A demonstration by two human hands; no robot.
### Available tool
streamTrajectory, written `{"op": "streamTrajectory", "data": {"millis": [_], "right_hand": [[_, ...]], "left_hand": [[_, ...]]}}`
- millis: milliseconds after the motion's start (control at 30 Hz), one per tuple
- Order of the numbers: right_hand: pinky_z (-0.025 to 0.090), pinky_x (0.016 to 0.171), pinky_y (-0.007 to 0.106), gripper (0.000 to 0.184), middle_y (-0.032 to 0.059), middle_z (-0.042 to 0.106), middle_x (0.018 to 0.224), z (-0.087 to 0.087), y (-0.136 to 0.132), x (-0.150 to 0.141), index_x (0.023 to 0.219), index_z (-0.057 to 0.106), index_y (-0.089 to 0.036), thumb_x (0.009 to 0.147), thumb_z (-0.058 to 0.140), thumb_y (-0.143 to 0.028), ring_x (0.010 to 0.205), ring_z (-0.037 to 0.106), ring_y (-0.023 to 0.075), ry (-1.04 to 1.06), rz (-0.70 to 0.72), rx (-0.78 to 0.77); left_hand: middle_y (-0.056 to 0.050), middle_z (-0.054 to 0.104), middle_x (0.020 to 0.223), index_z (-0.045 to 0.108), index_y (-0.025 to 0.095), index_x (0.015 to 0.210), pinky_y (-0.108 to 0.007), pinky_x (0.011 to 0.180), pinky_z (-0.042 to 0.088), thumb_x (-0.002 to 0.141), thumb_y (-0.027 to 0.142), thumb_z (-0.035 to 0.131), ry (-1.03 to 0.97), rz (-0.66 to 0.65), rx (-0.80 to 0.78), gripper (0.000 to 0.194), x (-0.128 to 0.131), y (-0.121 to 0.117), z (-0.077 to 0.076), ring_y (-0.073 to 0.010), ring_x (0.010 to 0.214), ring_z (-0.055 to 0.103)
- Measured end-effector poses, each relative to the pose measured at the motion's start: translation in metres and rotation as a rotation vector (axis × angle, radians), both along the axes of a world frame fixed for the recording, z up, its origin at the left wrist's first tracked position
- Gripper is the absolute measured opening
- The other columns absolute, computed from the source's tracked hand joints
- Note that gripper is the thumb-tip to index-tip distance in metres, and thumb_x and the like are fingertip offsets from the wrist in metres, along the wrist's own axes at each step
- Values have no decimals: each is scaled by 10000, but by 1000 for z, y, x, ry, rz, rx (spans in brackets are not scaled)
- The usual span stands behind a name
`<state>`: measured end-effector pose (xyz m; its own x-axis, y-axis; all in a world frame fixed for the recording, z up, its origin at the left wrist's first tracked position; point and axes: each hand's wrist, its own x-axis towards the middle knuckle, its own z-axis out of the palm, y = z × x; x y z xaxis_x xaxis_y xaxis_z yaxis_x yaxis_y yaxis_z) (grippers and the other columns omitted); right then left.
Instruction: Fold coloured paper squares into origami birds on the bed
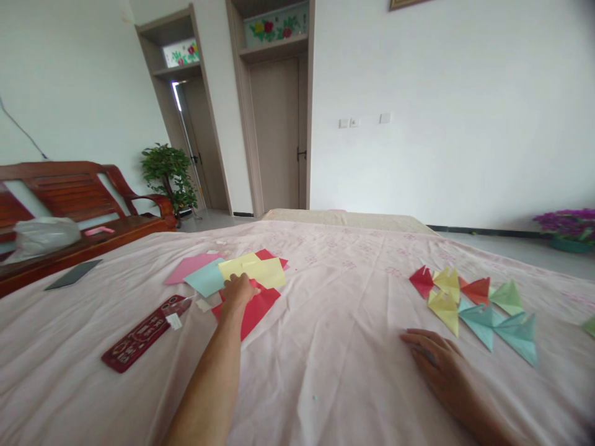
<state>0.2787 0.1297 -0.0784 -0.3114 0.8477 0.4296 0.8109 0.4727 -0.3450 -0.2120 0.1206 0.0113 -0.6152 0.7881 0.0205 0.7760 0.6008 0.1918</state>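
Observation:
My left hand (238,290) is over a spread of loose coloured paper, its fingers bent and closed on a red paper sheet (260,311). Yellow sheets (267,272) lie just beyond the fingertips, with a light blue sheet (204,277) and a pink sheet (188,267) to their left. My right hand (437,359) rests low over the cloth, fingers stretched out and holding nothing. Beyond it stand folded paper pieces in two rows, among them a yellow one (444,311), a red one (422,282) and a blue one (518,334).
A pale pink cloth (325,359) covers the work surface. On the left lie a dark red phone (139,337) and a dark flat slab (74,274). A wooden bench (83,192) with a plastic bag (44,235) stands beyond, near a potted plant (167,170).

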Motion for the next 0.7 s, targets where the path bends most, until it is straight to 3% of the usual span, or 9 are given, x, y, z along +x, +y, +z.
{"op": "streamTrajectory", "data": {"millis": [100, 300, 433, 700], "right_hand": [[464, 946, 440, 332, 57, 642, 1179, 1, 0, 0, 1047, 688, -288, 865, 440, -413, 1081, 584, 270, 4, -4, 6], [464, 945, 436, 323, 41, 639, 1187, -1, 0, 1, 1051, 687, -303, 864, 443, -402, 1077, 586, 265, -12, -7, 4], [457, 953, 445, 333, 52, 635, 1192, -1, 0, 1, 1056, 686, -295, 868, 438, -415, 1089, 577, 273, -3, -4, -15], [444, 967, 443, 328, 55, 631, 1195, -1, 0, 1, 1068, 683, -287, 874, 438, -386, 1102, 564, 268, 1, -5, -20]], "left_hand": [[-91, 570, 1207, 543, 163, 1206, -427, 855, 518, 913, 345, 563, -12, -31, 8, 345, -4, 2, -5, -218, 1021, 595], [-89, 576, 1200, 551, 172, 1198, -414, 847, 525, 911, 330, 570, -55, -98, 38, 328, -11, 8, -12, -216, 1019, 600], [-88, 576, 1203, 556, 180, 1192, -409, 850, 523, 914, 329, 566, -77, -166, 73, 316, -10, 9, -4, -213, 1020, 599], [-87, 586, 1188, 568, 166, 1172, -414, 846, 525, 919, 345, 554, -118, -430, 182, 310, 12, 14, 14, -209, 998, 605]]}}
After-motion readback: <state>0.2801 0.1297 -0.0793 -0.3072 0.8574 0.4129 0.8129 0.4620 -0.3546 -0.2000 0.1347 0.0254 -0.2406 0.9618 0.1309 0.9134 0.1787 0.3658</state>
